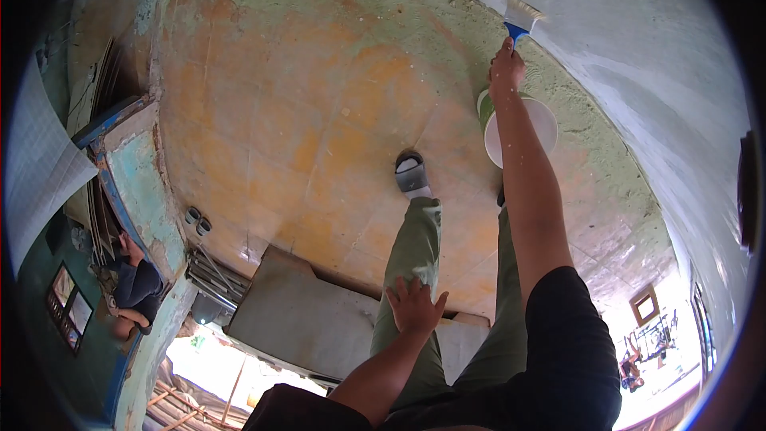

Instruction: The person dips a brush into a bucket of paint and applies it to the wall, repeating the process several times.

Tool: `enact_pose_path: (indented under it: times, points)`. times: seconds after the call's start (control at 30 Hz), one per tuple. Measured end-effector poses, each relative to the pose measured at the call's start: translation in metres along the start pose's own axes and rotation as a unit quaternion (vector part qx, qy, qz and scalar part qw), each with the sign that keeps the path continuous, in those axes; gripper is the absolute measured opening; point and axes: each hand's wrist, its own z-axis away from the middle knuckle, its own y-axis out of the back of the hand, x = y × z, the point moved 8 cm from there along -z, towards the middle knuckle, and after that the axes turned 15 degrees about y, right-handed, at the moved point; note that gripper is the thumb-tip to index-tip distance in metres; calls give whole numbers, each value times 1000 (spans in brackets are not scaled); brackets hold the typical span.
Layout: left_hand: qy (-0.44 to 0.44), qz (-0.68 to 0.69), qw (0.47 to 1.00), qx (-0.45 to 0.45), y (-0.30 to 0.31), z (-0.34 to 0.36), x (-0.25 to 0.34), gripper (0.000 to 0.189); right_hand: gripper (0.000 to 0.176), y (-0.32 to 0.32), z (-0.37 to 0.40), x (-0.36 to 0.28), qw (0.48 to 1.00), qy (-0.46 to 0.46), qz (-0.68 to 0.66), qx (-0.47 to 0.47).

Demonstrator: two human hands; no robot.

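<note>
My right hand (507, 72) is stretched far forward, fingers wrapped round the blue handle of a wide paintbrush (517, 30). The brush's pale bristles touch the whitish wall (638, 40) low down, near where it meets the floor. Under my right forearm stands a bucket (542, 124) with a white inside and some green on its outer side; the forearm hides part of it, and its contents are hard to make out. My left hand (415, 306) lies with spread fingers on my green trouser leg (415, 247), holding nothing.
Stained floor tiles (319, 120) carry a rough greenish strip along the wall. A grey flat-topped piece of furniture (303, 311) is near my legs. Metal tubes (215, 279) and a pair of sandals (198, 221) lie to the left. Another person (137, 283) is beyond the low partition (144, 183).
</note>
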Motion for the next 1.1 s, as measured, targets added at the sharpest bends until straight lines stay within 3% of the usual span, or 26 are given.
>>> enact_pose_path:
  times: [0.1, 0.2, 0.3, 0.5, 0.6, 0.8, 0.83, 0.93, 1.03, 1.1]
  points:
    - [-3, -3, 1000, -3, 1, 1, -3, 53, 45, -14, 28, 2, 959, -254, -125, 11]
    - [-8, -1, 1000, 2, 1, 0, -4, 54, 45, -25, 39, -17, 951, -258, -168, -29]
    - [-11, 5, 1000, 10, -1, 0, -6, 54, 44, -23, 53, -86, 981, -124, -140, -54]
    - [-8, 12, 1000, 15, -2, -1, -12, 52, 41, -2, 101, -191, 971, -6, -237, -30]
    - [-4, 20, 1000, 17, -5, 0, -17, 52, 40, 13, 115, -242, 962, 108, -250, -17]
    - [-5, 33, 999, 5, -8, 2, -18, 52, 43, 45, 116, -314, 930, 329, -157, 42]
    - [-5, 33, 999, 10, -7, 2, -20, 52, 45, 42, 105, -305, 919, 361, -151, 55]
    - [-7, 39, 999, 12, -4, 1, -23, 53, 47, 26, 68, -241, 943, 317, -4, 99]
    - [-8, 43, 999, 19, -3, 2, -26, 54, 48, 9, 49, -173, 964, 259, -10, 65]
    - [-12, 43, 998, 36, -3, 2, -27, 53, 46, -2, 40, -130, 985, 159, -45, 49]
